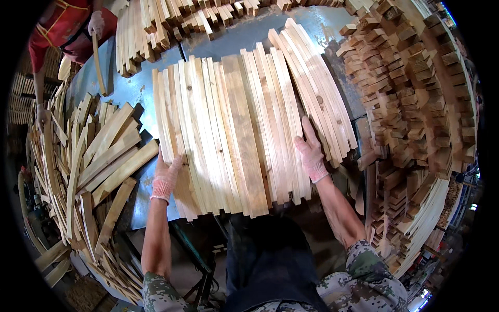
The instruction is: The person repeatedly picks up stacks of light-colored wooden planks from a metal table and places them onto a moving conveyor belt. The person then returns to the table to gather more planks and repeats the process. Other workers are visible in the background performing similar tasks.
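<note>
A wide row of pale wooden strips [208, 135] lies side by side in front of me, its near ends jutting past the edge of the metal table [143, 208]. One broader, browner strip [241, 135] runs through its middle. My left hand [167, 174], in a light knitted glove, grips the row's left edge, thumb on top and fingers partly hidden. At the right edge my gloved right hand [312, 153] clasps the outer strips, fingers extended along the side and thumb over the top. Just right of it, a smaller group of strips [319, 93] fans out at a slant.
A jumbled heap of strips [109, 151] sits at left. Stacked wood blocks [405, 83] rise at right, and more strips [150, 26] line the far side. At upper left, a person in red [62, 26] holds a wooden strip [97, 65] in one gloved hand.
</note>
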